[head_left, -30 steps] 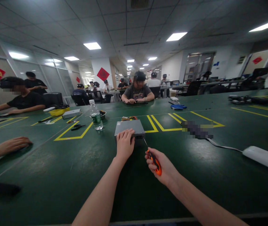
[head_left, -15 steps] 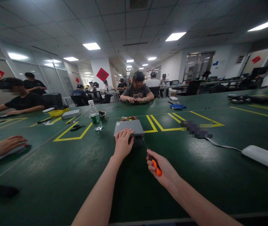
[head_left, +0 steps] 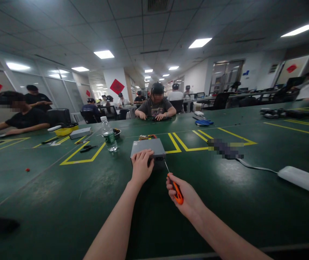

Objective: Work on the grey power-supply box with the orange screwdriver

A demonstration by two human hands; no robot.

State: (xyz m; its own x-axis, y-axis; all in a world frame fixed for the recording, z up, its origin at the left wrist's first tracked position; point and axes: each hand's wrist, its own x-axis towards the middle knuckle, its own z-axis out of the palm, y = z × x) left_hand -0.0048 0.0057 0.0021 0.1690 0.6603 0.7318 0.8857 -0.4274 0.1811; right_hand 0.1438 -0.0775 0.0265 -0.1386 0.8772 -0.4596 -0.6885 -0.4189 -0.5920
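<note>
Plastic water bottle stands left of grey box.

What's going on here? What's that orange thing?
A person is at a big green table. Their left hand holds a grey metal box steady, and their right hand grips an orange-handled screwdriver with its tip at the box's near side. A water bottle stands nearby. Other people sit across the table.

2 bare arms stretched forward, converging. left hand palm down, fingers together and slightly curled, wrist straight. right hand nearer, just right of it, fingers clenched in a fist.
</note>
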